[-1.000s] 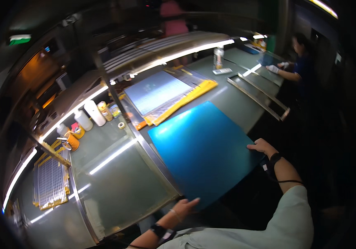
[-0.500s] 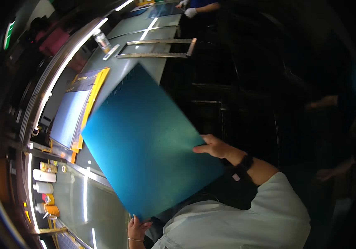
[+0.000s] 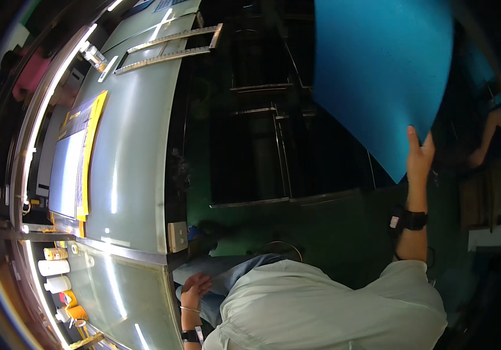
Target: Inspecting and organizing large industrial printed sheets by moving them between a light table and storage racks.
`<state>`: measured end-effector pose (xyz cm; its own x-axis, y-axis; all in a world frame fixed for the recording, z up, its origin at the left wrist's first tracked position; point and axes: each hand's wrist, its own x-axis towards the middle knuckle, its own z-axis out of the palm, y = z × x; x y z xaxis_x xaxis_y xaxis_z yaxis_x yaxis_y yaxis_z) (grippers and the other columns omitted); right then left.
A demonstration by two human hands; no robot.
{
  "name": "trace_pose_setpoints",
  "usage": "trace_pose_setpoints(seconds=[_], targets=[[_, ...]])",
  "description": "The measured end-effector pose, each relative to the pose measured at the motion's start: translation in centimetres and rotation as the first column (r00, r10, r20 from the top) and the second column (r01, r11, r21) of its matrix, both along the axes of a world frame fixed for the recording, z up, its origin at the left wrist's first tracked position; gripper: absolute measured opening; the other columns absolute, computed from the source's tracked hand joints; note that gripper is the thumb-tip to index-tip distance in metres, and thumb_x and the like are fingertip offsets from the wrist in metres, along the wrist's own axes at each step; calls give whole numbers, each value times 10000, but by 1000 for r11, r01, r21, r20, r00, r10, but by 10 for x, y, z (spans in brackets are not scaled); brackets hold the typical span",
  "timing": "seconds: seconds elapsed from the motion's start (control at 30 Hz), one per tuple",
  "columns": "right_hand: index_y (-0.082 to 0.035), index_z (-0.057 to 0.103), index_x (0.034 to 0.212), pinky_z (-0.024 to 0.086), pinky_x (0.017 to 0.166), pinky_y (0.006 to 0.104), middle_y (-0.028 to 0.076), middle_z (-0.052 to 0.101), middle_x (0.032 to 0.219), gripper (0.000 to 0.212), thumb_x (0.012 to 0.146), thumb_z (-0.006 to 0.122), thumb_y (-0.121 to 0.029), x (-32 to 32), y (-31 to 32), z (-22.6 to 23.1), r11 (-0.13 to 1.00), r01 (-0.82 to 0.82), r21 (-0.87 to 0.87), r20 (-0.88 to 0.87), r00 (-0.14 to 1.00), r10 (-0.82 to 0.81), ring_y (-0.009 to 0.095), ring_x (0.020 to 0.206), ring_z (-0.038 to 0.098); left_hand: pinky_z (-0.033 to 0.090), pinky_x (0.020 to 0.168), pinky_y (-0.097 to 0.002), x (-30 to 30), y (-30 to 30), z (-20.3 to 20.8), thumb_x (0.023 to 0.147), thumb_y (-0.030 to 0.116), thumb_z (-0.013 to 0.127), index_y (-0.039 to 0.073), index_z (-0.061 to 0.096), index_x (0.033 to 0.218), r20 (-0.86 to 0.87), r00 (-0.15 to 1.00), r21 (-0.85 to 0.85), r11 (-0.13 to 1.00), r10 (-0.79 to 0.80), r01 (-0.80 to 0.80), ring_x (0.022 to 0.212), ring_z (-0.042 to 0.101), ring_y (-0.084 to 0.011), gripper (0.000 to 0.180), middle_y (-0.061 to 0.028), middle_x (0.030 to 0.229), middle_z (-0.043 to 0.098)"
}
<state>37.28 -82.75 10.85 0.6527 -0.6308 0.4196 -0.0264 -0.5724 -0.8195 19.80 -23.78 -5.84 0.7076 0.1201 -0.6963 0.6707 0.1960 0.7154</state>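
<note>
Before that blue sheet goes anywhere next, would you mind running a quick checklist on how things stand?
1. Right hand grips blue sheet at its lower corner: ok.
2. Left hand supports the sheet: not ok, it is down by the lap.
3. Sheet clear of the table: ok, held up in the air to the right.
4. Sheet flat, unbent: cannot tell.
5. Floor ahead free: cannot tell, too dark.

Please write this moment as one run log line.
right hand: holds blue sheet raised, away from table | left hand: empty, near lap
</note>
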Motion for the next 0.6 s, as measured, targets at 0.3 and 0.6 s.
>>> trace_pose_setpoints(seconds=[0.3, 0.6], targets=[[-20, 510, 1246, 459, 822, 452, 288, 610, 970, 410, 895, 524, -232, -17, -12, -155, 965, 87, -247, -437, 879, -191, 421, 928, 592, 429, 866, -517, -107, 49, -110, 842, 344, 615, 87, 613, 1061, -226, 873, 833, 379, -432, 403, 1071, 560, -295, 338, -99, 1132, 610], [-55, 480, 1268, 472, 790, 486, 275, 625, 889, 411, 879, 535, -175, -23, 10, -247, 992, 25, -121, -630, 771, -96, 438, 877, 593, 197, 1045, -593, -135, 88, -152, 810, 358, 623, 169, 658, 1098, -376, 676, 789, 164, -634, 592, 1270, 404, -311, 347, -59, 1262, 555]])
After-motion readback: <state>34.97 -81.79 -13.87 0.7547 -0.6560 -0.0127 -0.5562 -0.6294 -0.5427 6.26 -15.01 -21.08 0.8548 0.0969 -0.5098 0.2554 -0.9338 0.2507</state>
